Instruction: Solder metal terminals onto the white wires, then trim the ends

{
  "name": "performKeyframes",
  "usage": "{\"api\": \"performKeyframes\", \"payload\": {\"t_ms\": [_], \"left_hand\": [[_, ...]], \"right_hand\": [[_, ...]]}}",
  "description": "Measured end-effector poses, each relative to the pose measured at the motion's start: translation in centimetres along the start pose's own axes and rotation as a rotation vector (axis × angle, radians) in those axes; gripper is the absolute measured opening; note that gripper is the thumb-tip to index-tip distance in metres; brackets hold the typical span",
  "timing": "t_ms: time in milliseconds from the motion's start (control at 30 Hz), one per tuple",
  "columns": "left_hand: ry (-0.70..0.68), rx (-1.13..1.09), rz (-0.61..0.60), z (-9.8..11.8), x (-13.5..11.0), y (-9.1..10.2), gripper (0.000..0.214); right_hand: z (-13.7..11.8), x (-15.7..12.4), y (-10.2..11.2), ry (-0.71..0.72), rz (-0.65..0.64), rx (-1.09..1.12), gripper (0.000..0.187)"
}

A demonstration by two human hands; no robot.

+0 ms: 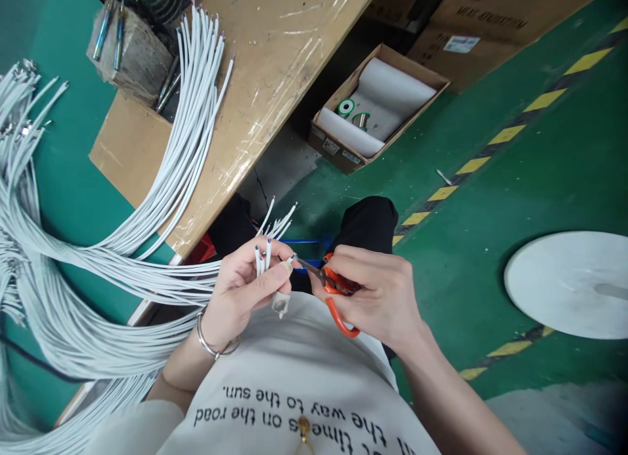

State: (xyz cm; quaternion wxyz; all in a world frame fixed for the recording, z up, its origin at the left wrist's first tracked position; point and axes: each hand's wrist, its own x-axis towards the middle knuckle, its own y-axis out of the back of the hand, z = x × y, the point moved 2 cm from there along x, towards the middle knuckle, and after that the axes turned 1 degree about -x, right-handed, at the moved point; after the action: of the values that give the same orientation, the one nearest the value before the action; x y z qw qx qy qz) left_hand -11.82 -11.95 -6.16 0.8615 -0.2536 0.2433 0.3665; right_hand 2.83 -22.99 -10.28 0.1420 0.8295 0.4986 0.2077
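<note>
My left hand (255,278) is closed around the ends of several white cables (193,275), with some tips poking up between the fingers. One cable end, pinched between thumb and forefinger, shows small coloured wires at its tip. My right hand (375,288) grips orange-handled scissors (341,314), whose blades reach up to that pinched tip; whether they touch it I cannot tell. The blades look nearly closed. Below my left fingers hangs a small whitish piece (280,303) that I cannot make out.
Large bundles of white cable (98,330) spread over the green-topped table (73,160) at left. Cardboard (275,62) covers its near corner. An open box (343,160) with solder spools stands on the floor beyond. At right is a round white stool (564,285).
</note>
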Motion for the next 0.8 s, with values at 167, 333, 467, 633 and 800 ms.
{"api": "performKeyframes", "payload": {"t_ms": [167,333,467,633,800], "left_hand": [[0.016,0.002,0.021,-0.06,-0.11,-0.02,0.022],[0.007,0.028,0.024,-0.06,-0.08,0.07,0.023],[-0.003,0.003,0.0,-0.03,0.03,-0.01,0.021],[0.023,0.007,-0.001,0.04,0.09,-0.05,0.023],[0.036,0.009,0.001,0.01,-0.03,0.09,0.024]], "right_hand": [[-0.03,0.09,0.02,0.022,-0.003,-0.022,0.042],[-0.03,0.2,0.11,0.015,0.002,-0.031,0.042],[0.03,0.11,0.04,0.022,0.001,-0.04,0.043],[0.0,0.01,0.1,0.066,0.018,-0.072,0.042],[0.13,-0.03,0.06,0.083,0.032,-0.108,0.041]]}}
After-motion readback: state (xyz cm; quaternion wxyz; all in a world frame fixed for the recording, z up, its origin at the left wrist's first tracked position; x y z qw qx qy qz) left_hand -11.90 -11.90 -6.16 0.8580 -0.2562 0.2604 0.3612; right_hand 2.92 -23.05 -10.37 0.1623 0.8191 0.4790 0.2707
